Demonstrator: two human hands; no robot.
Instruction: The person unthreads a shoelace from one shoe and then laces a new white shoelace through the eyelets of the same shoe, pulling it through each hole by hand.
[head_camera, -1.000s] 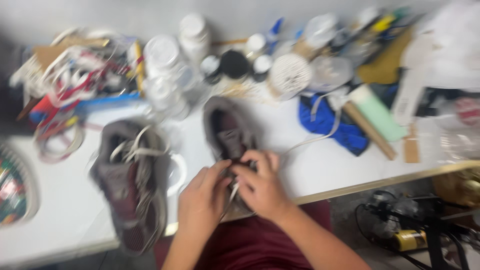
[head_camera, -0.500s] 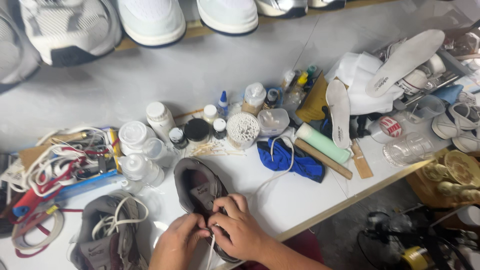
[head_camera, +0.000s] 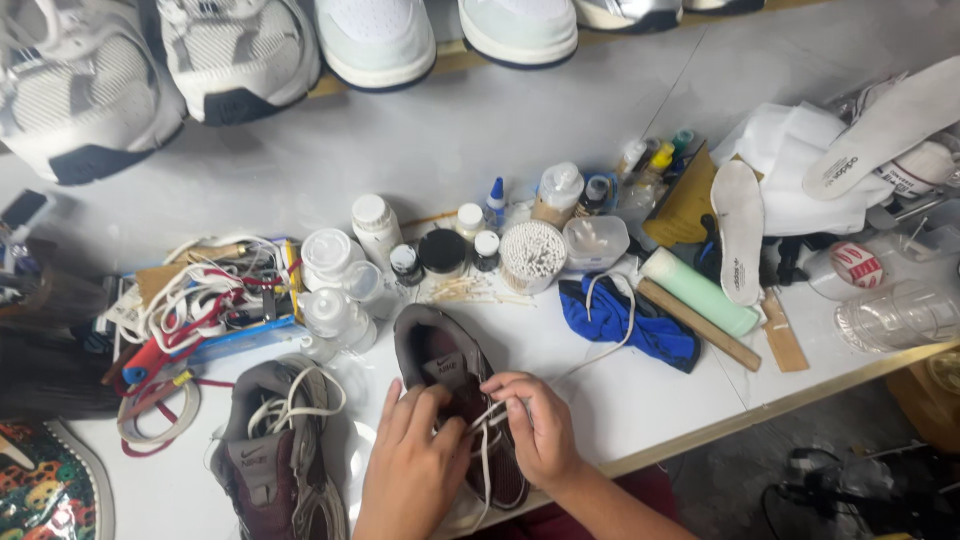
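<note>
A dark brown sneaker (head_camera: 440, 362) lies on the white table (head_camera: 640, 395), toe pointing away from me. My left hand (head_camera: 410, 465) and my right hand (head_camera: 535, 425) both rest on its middle, each pinching a strand of the white lace (head_camera: 487, 445) over the eyelets. One lace end trails off to the right across a blue cloth (head_camera: 630, 322). The matching second sneaker (head_camera: 275, 455), with loose white laces, lies to the left of my left hand.
Bottles, jars and a cup of cotton swabs (head_camera: 532, 255) crowd the back of the table. A tangle of laces (head_camera: 210, 295) sits at left, insoles (head_camera: 740, 230) and a green roll (head_camera: 700, 292) at right. White sneakers (head_camera: 375, 40) line a shelf above.
The view has tilted upward and steadied, bringing the shelf of sneakers into sight. Both hands stay on the brown sneaker's laces, shifted slightly.
</note>
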